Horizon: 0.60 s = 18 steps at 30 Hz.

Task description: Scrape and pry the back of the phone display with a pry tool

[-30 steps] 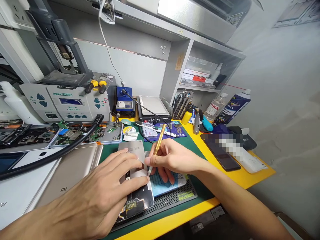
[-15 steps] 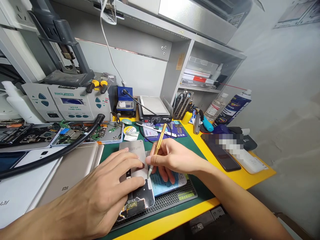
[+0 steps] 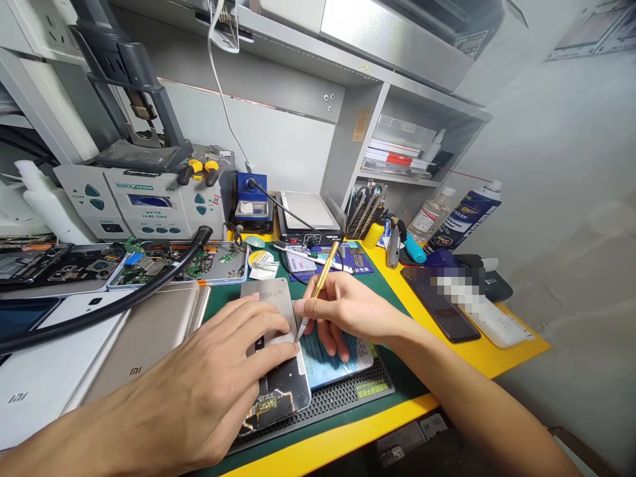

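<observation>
My left hand [image 3: 209,374] lies spread over a phone screen panel [image 3: 285,384], its fingers across the silver back and its thumb near the panel's right edge. The panel's lower end is black, with a ribbon and gold-coloured parts. In my right hand [image 3: 352,308] is a craft knife [image 3: 325,275] with a gold handle, held like a pen. Its blade tip touches or nearly touches the panel's right edge, just by my left thumb. Partly under the panel and my right hand rests a blue flat item [image 3: 318,361]. A perforated dark pad [image 3: 342,394] lies beneath.
Phones with MI logos [image 3: 112,351] lie left, crossed by a black hose [image 3: 149,287]. Behind stand a grey QUICK station [image 3: 134,205] and a flat heating plate [image 3: 311,211]. A black phone [image 3: 440,305], a spray can [image 3: 467,215] and a clear bottle [image 3: 430,215] are right.
My right hand has drawn the knife tip slightly upward along the panel's right edge. My left hand stays on the panel, its thumb slightly higher. The whole view has shifted slightly.
</observation>
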### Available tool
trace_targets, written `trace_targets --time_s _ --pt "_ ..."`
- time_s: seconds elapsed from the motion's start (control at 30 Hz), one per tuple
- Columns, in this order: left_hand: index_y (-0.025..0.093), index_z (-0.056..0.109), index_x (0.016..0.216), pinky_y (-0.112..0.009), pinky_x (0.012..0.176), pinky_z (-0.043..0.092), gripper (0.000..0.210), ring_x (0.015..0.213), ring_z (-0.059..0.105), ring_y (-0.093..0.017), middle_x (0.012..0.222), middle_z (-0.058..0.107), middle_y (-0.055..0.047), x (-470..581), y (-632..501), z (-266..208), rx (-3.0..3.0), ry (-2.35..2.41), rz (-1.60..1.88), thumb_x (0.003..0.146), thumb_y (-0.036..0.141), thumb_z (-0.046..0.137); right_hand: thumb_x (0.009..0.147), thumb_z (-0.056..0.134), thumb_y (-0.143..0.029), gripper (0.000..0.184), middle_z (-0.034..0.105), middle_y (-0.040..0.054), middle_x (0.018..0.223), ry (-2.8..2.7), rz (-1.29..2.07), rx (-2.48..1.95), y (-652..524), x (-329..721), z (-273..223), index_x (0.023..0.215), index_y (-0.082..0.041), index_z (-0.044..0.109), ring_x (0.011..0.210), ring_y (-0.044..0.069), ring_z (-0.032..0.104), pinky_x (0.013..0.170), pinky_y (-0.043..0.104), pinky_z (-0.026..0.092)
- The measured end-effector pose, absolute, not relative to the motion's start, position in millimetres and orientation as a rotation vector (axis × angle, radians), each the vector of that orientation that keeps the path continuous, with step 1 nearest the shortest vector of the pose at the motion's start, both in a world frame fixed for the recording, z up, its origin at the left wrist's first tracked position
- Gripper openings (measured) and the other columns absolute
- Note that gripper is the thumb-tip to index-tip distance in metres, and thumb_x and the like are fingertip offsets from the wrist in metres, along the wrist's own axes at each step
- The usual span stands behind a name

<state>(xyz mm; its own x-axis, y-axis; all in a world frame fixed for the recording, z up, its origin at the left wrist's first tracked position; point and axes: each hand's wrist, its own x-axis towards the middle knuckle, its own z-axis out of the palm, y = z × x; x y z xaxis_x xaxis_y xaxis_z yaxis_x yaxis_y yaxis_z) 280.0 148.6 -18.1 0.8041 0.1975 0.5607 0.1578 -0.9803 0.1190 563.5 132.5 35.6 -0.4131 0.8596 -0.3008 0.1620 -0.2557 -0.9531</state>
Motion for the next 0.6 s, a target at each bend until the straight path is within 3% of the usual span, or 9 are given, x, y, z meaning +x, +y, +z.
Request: trace_targets --time_s 0.33,0.5,0.6 --pt "0.029 0.076 0.14 -0.045 0.142 0.054 0.05 0.154 0.071 -0.026 0.147 0.083 -0.008 279.2 149.9 -17.1 2.921 0.236 0.927 0.111 -0.003 0.051 0.085 0.112 -0.067 0.063 0.071 -0.0036 0.054 -1.423 1.717 -1.255 134.7 564.3 31.3 0.083 -0.021 0.069 0.034 0.014 0.06 0.031 0.022 0.051" --pt "0.031 0.074 0.131 -0.039 0.13 0.055 0.047 0.145 0.073 -0.024 0.14 0.084 -0.004 285.5 146.6 -11.3 2.895 0.279 0.98 0.11 -0.002 0.049 0.08 0.115 -0.07 0.067 0.071 -0.0046 0.057 -1.407 1.711 -1.223 134.5 562.7 31.0 0.08 -0.021 0.07 0.035 0.014 0.062 0.03 0.023 0.051" --pt "0.03 0.072 0.136 -0.036 0.126 0.056 0.05 0.14 0.074 -0.022 0.137 0.085 -0.003 288.0 145.5 -8.5 2.906 0.292 0.979 0.107 -0.003 0.048 0.075 0.119 -0.066 0.066 0.075 -0.0025 0.065 -1.362 1.703 -1.219 135.2 562.5 30.0 0.079 -0.02 0.071 0.038 0.014 0.064 0.03 0.025 0.053"
